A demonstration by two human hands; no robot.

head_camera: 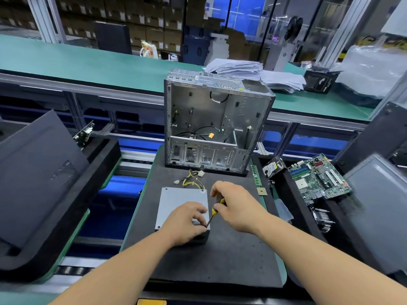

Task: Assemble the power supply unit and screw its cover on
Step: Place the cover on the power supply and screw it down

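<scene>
1. The open computer case [217,122] stands at the far end of my black foam mat [211,258].
2. The power supply unit [180,200] lies near me on the mat, its cables [190,178] trailing toward the case.
3. My left hand [186,222] curls over its near right corner, hiding that corner.
4. My right hand [234,205] pinches the yellow-handled screwdriver [214,213]; its tip, at that corner, is hard to make out.

The left hand [187,219] hides the near right corner of the supply [178,198], so the screw there, if any, cannot be seen. The screwdriver [213,213] tip vanishes behind its fingers. The right hand [233,204] covers most of the handle.
</scene>
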